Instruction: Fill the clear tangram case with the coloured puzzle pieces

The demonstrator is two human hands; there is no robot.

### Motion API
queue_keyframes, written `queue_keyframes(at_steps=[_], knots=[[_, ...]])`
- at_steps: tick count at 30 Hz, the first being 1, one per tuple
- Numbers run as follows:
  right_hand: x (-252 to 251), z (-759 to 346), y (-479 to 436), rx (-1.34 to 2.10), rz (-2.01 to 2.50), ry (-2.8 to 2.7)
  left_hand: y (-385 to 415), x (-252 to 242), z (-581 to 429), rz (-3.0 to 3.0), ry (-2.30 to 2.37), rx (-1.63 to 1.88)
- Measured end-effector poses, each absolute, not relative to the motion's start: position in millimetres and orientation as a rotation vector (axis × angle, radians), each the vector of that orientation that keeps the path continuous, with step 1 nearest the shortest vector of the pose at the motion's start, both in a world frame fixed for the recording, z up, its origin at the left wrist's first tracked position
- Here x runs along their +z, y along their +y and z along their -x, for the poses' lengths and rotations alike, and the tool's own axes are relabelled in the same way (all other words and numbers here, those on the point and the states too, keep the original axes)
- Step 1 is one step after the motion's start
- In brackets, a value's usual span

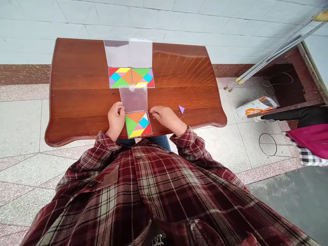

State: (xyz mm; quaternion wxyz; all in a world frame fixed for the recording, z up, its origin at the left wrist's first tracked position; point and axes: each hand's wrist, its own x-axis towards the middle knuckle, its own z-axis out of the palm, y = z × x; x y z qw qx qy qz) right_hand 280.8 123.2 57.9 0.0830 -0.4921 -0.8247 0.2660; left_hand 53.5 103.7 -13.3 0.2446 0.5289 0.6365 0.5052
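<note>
A tangram case (138,124) lies open near the table's front edge, holding orange, green, blue, pink, yellow and red pieces; a small white gap shows at its upper right. Its clear lid (133,99) is folded back, away from me. My left hand (115,119) is closed at the case's left side, thumb and fingers at the lid's lower left edge. Just right of the case, my right hand (167,119) has its fingers loosely bent and apart, with nothing visible in them. A loose purple triangle (181,109) lies on the table beyond that hand.
Two more open tangram cases, a left one (120,77) and a right one (142,78), sit side by side farther back, full of coloured pieces. The wooden table (77,102) stands near a tiled wall. At right are a white bag (256,106) and a person's magenta clothing (310,138).
</note>
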Motion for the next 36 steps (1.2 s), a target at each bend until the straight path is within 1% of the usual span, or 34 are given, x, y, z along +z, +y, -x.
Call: queue_keyframes(at_steps=[7,11,17,22,24,28,30,32,36], knots=[[51,-383,144,0.382,2.147,-1.936,107,-14,-50,-1.43,1.738,1.387],[36,-398,148,0.429,2.302,-1.897,108,-15,-49,-1.408,1.758,1.38],[23,-384,159,0.468,2.32,-1.885,106,-13,-50,-1.424,1.768,1.377],[29,-387,162,0.668,2.296,-1.802,106,-17,-49,-1.426,1.757,1.38],[32,-378,155,0.809,2.162,-1.763,107,-19,-49,-1.438,1.754,1.382],[39,-337,135,1.252,1.756,-1.709,107,-19,-49,-1.456,1.75,1.383],[42,-313,127,1.335,1.606,-1.794,106,-18,-49,-1.457,1.743,1.391],[46,-293,123,1.26,1.552,-1.941,106,-17,-50,-1.458,1.736,1.393],[51,-268,122,0.937,1.631,-2.235,106,-18,-50,-1.457,1.716,1.388]])
